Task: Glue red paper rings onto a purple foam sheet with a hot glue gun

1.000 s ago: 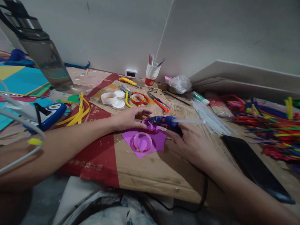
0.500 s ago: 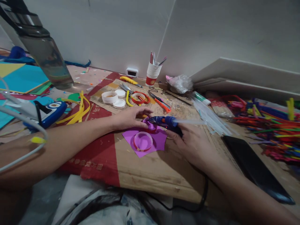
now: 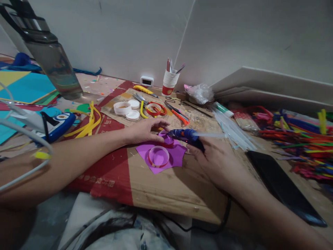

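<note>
My right hand (image 3: 210,152) grips a blue hot glue gun (image 3: 186,134) with a clear glue stick jutting from its back. Its nozzle points left at a ring (image 3: 168,139) cut from a paper cup, on the purple paper (image 3: 178,158). Around the left side of that ring curve the thumb and forefinger of my left hand (image 3: 149,130), steadying it; part of the ring is hidden. Nearer me, a second white ring with a red edge (image 3: 158,156) stands on the same paper.
Behind lie white rings (image 3: 122,108), scissors (image 3: 162,109), an orange cutter (image 3: 182,117) and a yellow cutter (image 3: 143,89). Glue sticks (image 3: 231,128), a black phone (image 3: 283,187) and pipe cleaners (image 3: 307,139) lie right. A water bottle (image 3: 57,66) and stacked paper cups (image 3: 170,82) stand farther back.
The glue gun has shifted slightly right, its nozzle drawing back a little from the far ring. My left hand stays in place at the ring.
</note>
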A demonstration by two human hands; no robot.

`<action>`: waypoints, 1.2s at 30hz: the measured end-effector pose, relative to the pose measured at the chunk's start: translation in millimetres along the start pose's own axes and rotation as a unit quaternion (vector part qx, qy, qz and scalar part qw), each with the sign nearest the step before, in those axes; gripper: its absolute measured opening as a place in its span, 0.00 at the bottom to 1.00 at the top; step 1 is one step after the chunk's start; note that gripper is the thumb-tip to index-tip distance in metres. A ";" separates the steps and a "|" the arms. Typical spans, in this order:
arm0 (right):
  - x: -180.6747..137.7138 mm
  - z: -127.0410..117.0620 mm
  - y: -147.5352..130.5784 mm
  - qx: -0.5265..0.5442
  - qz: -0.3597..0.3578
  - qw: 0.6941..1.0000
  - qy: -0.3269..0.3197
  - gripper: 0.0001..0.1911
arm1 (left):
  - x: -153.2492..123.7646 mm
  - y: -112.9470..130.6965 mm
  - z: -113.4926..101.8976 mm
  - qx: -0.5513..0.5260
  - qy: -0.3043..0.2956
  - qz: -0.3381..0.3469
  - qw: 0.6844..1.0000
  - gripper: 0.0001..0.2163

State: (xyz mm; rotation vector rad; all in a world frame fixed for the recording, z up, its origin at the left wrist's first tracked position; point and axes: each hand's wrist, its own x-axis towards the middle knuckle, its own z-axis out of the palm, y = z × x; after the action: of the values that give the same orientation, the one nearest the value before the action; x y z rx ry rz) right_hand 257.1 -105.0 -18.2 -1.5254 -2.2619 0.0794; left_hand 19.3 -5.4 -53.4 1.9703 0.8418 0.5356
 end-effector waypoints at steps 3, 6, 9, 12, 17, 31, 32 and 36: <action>-0.2 5.4 2.7 -0.015 0.019 1.000 -0.005 0.11 | 0.2 -0.4 0.1 -0.002 -0.001 -0.005 1.000 0.31; 1.0 10.5 4.7 -0.022 0.030 0.999 -0.021 0.11 | 0.4 -0.8 0.2 -0.006 -0.003 0.000 1.000 0.31; 2.6 11.8 5.3 -0.025 0.020 0.999 -0.018 0.11 | 0.6 -1.3 0.3 -0.003 -0.002 0.009 1.000 0.29; 2.9 8.0 3.6 -0.025 0.010 1.000 -0.008 0.12 | 0.7 -1.4 0.3 0.007 0.000 0.007 1.000 0.30; 0.1 -1.6 1.1 -0.022 0.009 1.000 -0.002 0.10 | 0.6 0.5 0.7 0.004 -0.002 0.003 1.000 0.29; 3.7 3.7 -0.3 -0.023 0.022 0.999 -0.026 0.10 | 1.7 0.1 1.5 -0.004 0.002 0.002 1.000 0.29; 3.8 2.3 -1.0 -0.023 0.018 0.999 -0.026 0.10 | 1.6 0.2 1.3 -0.002 0.001 0.001 1.000 0.29; 3.0 -3.9 -2.0 -0.021 0.007 1.000 -0.014 0.10 | 1.3 1.3 0.6 -0.001 -0.006 0.000 1.000 0.30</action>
State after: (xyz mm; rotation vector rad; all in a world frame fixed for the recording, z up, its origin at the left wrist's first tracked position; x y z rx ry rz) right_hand 255.8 -103.8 -13.2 -1.5710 -2.2879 0.0583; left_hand 21.0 -5.3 -52.5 1.9710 0.8334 0.5245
